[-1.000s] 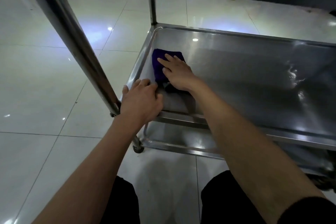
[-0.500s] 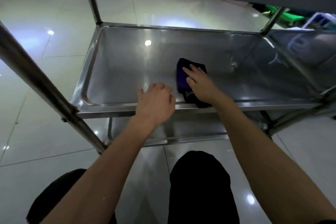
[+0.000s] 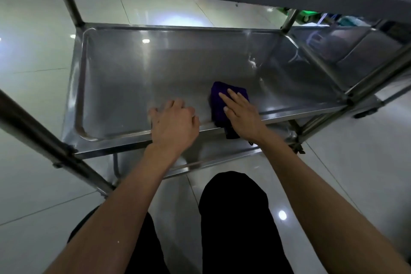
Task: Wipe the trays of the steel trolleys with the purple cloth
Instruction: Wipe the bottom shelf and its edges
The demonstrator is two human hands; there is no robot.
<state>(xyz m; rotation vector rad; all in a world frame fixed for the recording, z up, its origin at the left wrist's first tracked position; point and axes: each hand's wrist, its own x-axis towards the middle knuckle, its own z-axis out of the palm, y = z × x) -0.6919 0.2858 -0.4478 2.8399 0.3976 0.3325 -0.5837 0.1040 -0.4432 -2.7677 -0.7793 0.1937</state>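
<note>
While the wipe runs across the middle tray [image 3: 115, 87] of the trolley [image 3: 40, 138], the person crouches before it, dark-clad knees at 6 o'clock in the view. Going left to right: a slanted post crosses at 8 o'clock, and the tray's rounded left corner sits just inside it. The left hand [image 3: 174, 124] rests at the tray's near rim [image 3: 124, 140], fingers curled over the edge and gripping it; that hold most likely steadies the wheeled frame so that it does not roll under the push of the wiping. Just beside it, toward 3 o'clock, the right hand [image 3: 241, 112] lies flat with straight fingers pressed on the cloth [image 3: 219, 100], holding nothing pinched. The folded cloth lies on the tray floor close to the near rim, right of centre, with one end trailing over the rim beneath the wrist. A flat palm spreads the pressure, which suits a sliding stroke. Beyond the cloth, toward 2 o'clock, small bright marks [image 3: 253, 63] show on the steel; whether they are water or glare cannot be told. A second trolley [image 3: 347, 51] stands touching at the right.
</note>
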